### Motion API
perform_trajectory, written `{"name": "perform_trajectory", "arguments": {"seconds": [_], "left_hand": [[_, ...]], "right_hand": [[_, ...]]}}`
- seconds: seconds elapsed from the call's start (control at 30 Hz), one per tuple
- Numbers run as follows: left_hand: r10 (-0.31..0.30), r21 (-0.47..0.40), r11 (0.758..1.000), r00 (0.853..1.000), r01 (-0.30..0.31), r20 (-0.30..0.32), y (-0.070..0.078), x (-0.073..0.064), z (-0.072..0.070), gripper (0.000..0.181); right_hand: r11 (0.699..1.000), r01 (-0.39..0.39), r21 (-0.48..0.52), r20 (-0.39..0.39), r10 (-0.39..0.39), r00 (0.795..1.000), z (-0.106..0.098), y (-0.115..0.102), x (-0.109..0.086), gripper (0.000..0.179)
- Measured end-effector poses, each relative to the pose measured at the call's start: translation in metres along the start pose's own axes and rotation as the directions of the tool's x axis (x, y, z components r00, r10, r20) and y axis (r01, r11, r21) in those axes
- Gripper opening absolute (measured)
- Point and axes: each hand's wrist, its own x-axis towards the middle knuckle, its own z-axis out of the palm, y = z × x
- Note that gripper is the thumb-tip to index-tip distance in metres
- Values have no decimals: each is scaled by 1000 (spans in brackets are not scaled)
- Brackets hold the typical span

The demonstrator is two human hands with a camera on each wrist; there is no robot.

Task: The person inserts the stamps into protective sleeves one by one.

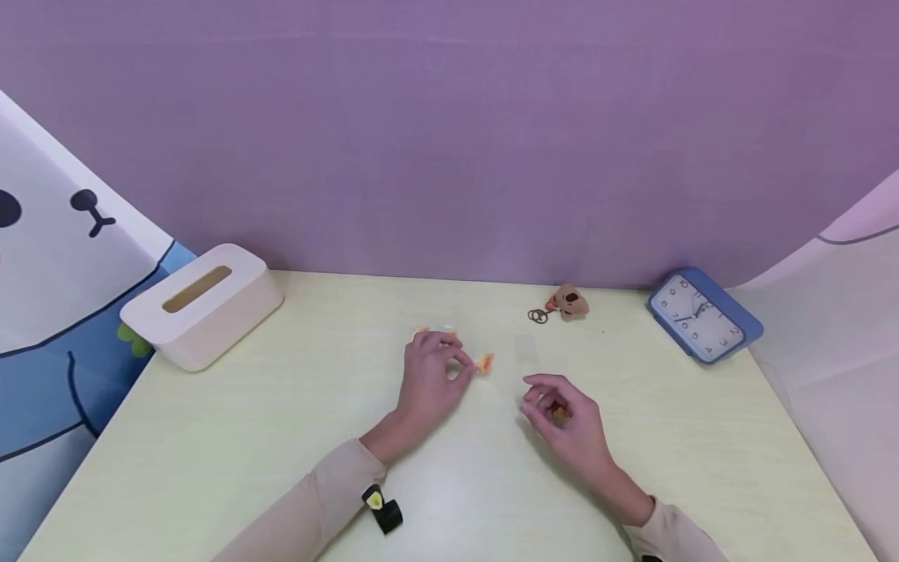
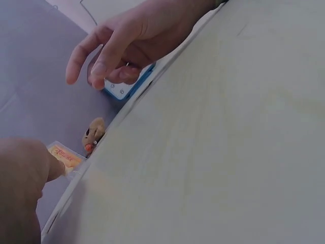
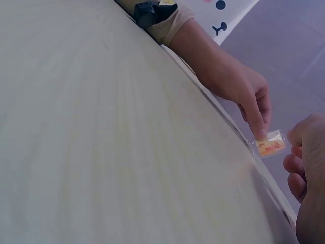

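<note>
Between thumb and index finger, my left hand [image 1: 431,378] pinches a small clear packet with orange print [image 1: 485,363]. The same packet shows beyond the left fingertips in the left wrist view and, print outward, in the right wrist view [image 3: 271,146]. Partly hidden behind the left fingers, more small orange-and-white packets [image 1: 421,329] lie on the table. To the right, my right hand [image 1: 569,417] is above the table, thumb and index finger apart. Its other fingers curl round a small orange-brown thing [image 1: 560,414], mostly hidden in the palm.
A brown plush keychain [image 1: 570,302] with dark rings lies at the back of the pale table [image 1: 281,437]. At the back right stands a blue clock [image 1: 702,316], at the back left a white tissue box [image 1: 204,304]. A purple cloth [image 1: 449,140] hangs behind the table.
</note>
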Motion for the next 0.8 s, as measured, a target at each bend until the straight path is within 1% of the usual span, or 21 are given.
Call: {"name": "perform_trajectory", "arguments": {"seconds": [0.1, 0.23, 0.4, 0.57, 0.67, 0.8], "left_hand": [[-24, 17, 1000, 1000, 24, -13, -3, 6, 2, 11], [-35, 55, 998, 999, 37, -22, -7, 13, 4, 11], [-25, 108, 994, 999, 28, -30, -11, 18, 7, 12], [-7, 137, 990, 999, 11, -34, -15, 24, 10, 11], [7, 154, 988, 999, 0, -46, -17, 26, 12, 12], [9, 178, 984, 999, 1, -52, -19, 30, 14, 14]], "right_hand": [[1000, 6, -2, 1, -6, 1000, 0, 0, 0, 38], [1000, 9, -12, -1, -9, 1000, 0, 1, 1, 41], [1000, 1, -28, -18, -2, 1000, -4, 2, 2, 44], [999, 17, -40, -40, -19, 999, -9, 5, 4, 45], [997, 11, -76, -53, -15, 998, -14, 8, 4, 45], [992, -3, -124, -67, -6, 998, -22, 15, 5, 43]]}}
